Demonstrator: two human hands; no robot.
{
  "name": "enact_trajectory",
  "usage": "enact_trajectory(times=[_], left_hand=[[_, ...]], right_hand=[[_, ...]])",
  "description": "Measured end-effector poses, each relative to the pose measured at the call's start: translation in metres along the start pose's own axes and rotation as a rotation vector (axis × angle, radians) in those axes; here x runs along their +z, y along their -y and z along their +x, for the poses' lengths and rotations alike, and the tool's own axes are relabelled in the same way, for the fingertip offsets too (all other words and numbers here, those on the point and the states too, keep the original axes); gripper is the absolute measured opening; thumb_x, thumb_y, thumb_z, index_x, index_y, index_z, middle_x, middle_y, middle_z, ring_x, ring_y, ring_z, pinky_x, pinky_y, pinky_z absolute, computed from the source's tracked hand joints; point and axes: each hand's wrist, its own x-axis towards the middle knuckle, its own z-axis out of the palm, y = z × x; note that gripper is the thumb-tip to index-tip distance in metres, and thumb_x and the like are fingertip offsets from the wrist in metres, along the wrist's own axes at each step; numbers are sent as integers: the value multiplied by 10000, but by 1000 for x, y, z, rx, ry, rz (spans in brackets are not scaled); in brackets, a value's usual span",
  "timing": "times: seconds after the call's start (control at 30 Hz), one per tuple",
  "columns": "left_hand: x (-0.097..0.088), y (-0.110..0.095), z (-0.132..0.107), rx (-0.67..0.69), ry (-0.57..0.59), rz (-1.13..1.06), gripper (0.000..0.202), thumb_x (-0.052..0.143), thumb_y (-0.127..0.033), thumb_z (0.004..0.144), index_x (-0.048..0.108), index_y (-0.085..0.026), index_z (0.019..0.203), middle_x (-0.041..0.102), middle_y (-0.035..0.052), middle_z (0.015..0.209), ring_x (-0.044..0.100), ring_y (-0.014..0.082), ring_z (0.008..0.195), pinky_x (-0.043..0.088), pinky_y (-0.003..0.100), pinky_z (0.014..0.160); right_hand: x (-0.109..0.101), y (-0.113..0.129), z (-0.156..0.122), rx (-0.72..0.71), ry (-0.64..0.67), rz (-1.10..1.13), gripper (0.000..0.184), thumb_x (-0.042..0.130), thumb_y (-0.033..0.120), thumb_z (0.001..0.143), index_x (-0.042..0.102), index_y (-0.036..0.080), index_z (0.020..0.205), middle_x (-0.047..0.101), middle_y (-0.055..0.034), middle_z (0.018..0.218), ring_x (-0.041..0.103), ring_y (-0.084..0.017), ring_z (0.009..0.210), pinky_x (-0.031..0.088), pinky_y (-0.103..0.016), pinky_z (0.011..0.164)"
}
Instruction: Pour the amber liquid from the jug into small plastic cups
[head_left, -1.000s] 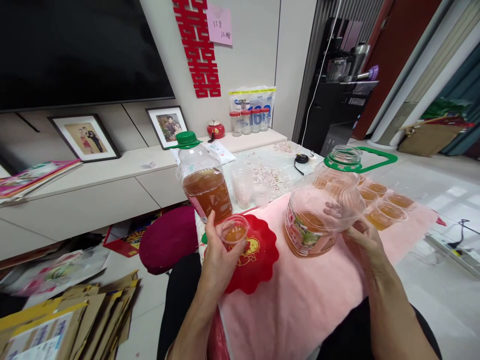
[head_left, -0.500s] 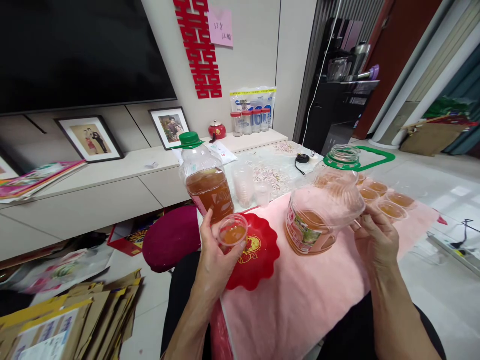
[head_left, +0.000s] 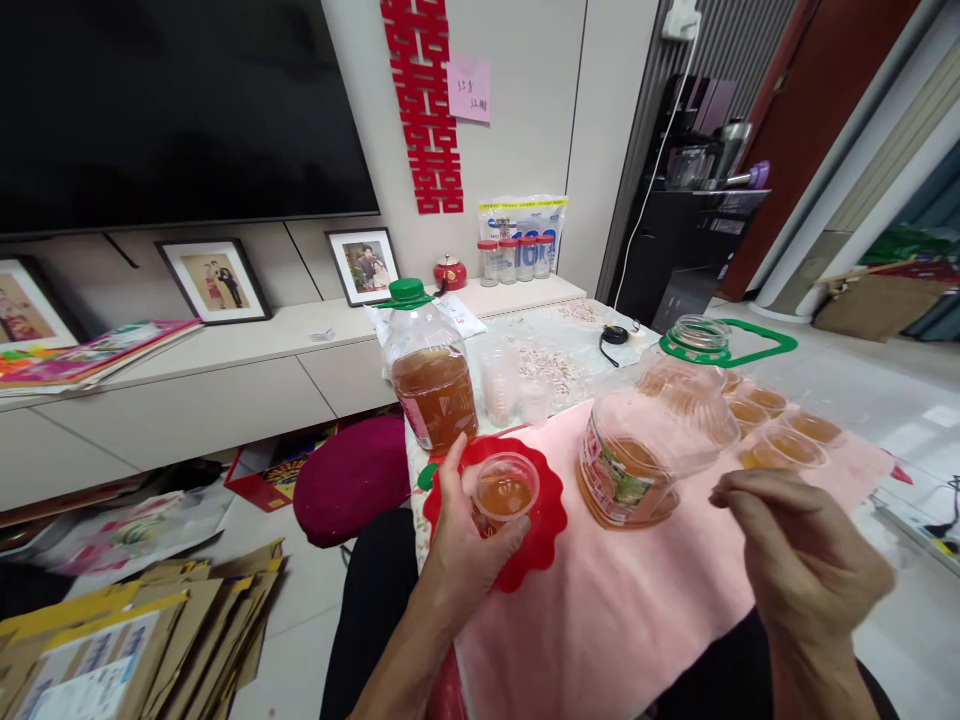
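Note:
My left hand [head_left: 476, 550] is closed round a clear plastic cup [head_left: 507, 488] partly filled with amber liquid. It holds the cup over a red scalloped tray [head_left: 544, 545] with gold print. My right hand [head_left: 806, 550] is raised over the pink cloth [head_left: 592, 620], its fingers curled and pinched; whatever is between them, if anything, is hidden. Just left of it, apart from the fingers, an uncapped clear plastic jug [head_left: 637, 470] with a green ring handle stands upright, amber liquid in its lower part. A second jug [head_left: 435, 385], green-capped, stands behind the tray.
Several filled cups [head_left: 787, 447] stand on the cloth at the right. Stacked empty cups [head_left: 499, 385] and a black tape measure [head_left: 615, 335] are on the table behind. A purple stool [head_left: 352, 485] and flattened cardboard [head_left: 187, 640] are at the left.
My right hand has come off the uncapped jug and moved toward me and right. My left hand has lowered the cup over the tray; the cup looks fuller. The view has shifted slightly.

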Motion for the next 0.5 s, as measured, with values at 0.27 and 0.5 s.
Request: enact_trajectory(times=[0.27, 0.5], left_hand=[[17, -5, -13, -47, 82, -81, 1234, 830, -305, 736, -32, -280, 1618, 638, 118, 1348, 699, 240, 1166, 587, 413, 1055], [23, -5, -22, -66, 216, -69, 1144, 809, -332, 737, 48, -267, 1590, 628, 119, 1370, 633, 255, 1285, 527, 421, 1133]], right_hand=[[31, 47, -3, -288, 535, -42, 264, 657, 59, 897, 711, 221, 1098, 764, -34, 898, 735, -146, 792, 597, -253, 689], [33, 61, -4, -353, 653, -88, 236, 619, 107, 953, 679, 168, 1174, 727, -78, 908, 691, -150, 772, 568, -262, 627]])
